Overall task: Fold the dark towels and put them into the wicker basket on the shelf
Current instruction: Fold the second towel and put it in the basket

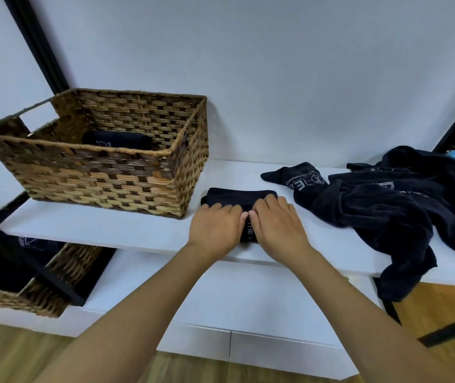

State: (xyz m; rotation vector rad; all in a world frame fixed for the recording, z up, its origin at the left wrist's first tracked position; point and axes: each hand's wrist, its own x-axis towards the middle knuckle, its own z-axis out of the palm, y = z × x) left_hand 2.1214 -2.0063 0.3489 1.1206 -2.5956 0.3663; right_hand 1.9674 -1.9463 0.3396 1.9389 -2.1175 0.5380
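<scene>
Left hand (215,230), right hand (277,226) side by side, flat, pressing folded towel (241,196).

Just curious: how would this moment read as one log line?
fold | both hands: left, right on towel | basket: one towel inside | pile: unfolded

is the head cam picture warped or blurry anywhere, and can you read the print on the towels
Head view: wide-angle warp bends the shelf edge and the dark posts; light is even and soft, no glare. Forearms and floor at the bottom look soft. Print on the towel pile is sharp but reads upside down; the folded towel shows only part of a word between left hand and right hand.
</scene>
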